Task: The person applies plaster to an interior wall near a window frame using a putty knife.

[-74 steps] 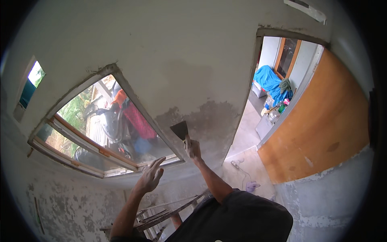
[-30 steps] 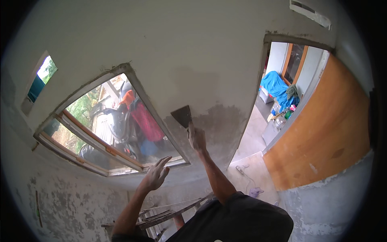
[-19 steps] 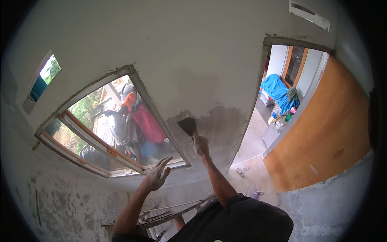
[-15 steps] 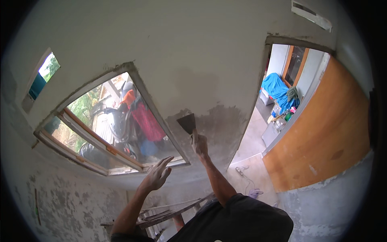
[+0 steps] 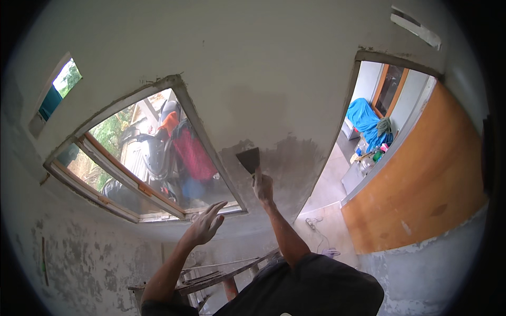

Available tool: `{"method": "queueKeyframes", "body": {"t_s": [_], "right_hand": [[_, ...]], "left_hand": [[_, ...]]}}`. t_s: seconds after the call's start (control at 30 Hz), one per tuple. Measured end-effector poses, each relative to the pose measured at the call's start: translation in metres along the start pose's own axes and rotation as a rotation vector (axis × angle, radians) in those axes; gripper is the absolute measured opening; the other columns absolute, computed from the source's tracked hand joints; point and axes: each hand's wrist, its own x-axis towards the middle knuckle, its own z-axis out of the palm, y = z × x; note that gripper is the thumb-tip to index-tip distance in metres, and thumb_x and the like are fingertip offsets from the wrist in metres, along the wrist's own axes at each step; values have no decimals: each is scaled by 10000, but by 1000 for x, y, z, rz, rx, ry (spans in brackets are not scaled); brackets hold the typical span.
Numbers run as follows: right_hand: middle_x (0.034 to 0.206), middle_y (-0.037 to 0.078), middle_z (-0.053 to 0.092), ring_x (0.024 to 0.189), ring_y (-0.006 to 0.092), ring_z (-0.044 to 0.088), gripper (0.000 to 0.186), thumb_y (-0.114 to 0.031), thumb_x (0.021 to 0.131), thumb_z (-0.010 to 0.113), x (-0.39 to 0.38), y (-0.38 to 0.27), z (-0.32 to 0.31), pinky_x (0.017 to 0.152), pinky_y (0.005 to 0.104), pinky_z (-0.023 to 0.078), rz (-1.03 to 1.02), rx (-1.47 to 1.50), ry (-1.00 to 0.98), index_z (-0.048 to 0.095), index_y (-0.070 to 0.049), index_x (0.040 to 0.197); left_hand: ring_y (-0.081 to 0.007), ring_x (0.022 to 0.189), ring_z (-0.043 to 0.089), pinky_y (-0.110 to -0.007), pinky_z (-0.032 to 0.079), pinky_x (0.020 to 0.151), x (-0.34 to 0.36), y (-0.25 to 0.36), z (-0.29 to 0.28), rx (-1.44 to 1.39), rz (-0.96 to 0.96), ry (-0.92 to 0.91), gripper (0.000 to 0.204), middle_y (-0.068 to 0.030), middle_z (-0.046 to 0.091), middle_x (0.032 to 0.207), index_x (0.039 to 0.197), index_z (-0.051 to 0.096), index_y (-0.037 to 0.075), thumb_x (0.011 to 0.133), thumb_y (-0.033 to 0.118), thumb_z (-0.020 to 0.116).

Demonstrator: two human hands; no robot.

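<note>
Centrally, the person's bare right hand (image 5: 263, 189), dusted pale, is closed around the handle of a dark, flat putty knife with a flared blade (image 5: 249, 159). The handle is mostly hidden in the fist; the blade juts out beyond the fingers, upward and slightly left, its broad edge farthest from the grip. It lies over the left part of a rough dark-grey patch (image 5: 295, 155) on a pale plastered wall (image 5: 269, 47); whether it touches the surface is hard to tell. To the left, the dusty left hand (image 5: 204, 225) holds nothing visible, its fingers extended and thumb apart, near the lower right corner of a grey-framed window (image 5: 192, 113). Right of the patch stands a tall doorway with a grey frame (image 5: 350, 95), beside a curved-looking orange-brown wooden panel (image 5: 421, 179).
</note>
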Motion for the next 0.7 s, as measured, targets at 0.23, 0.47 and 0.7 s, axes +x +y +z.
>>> {"method": "queueKeyframes", "body": {"t_s": [0.23, 0.47, 0.7], "right_hand": [[473, 67, 406, 456, 169, 413, 682, -519, 1004, 362, 10, -29, -2, 496, 376, 350, 299, 156, -71, 475, 0, 576], [455, 44, 412, 448, 134, 427, 687, -508, 1009, 353, 28, -45, -4, 495, 356, 366, 301, 183, -73, 456, -8, 549], [458, 44, 394, 447, 142, 410, 687, -517, 1009, 334, 14, -34, -8, 494, 360, 353, 125, 31, -45, 458, -5, 569]], "left_hand": [[-383, 1281, 444, -423, 347, 1071, -7, -3, -3, 0, -14, 23, 496, -231, 453, 1384, 1399, 406, 30, 1026, 355, 381], [-388, 1276, 445, -427, 351, 1064, -2, -1, 0, 4, -6, -15, 493, -226, 458, 1381, 1398, 409, 30, 1025, 352, 383], [-382, 1282, 441, -431, 345, 1062, -5, -6, -3, -1, -32, 8, 496, -204, 462, 1386, 1405, 406, 48, 1024, 366, 382]]}}
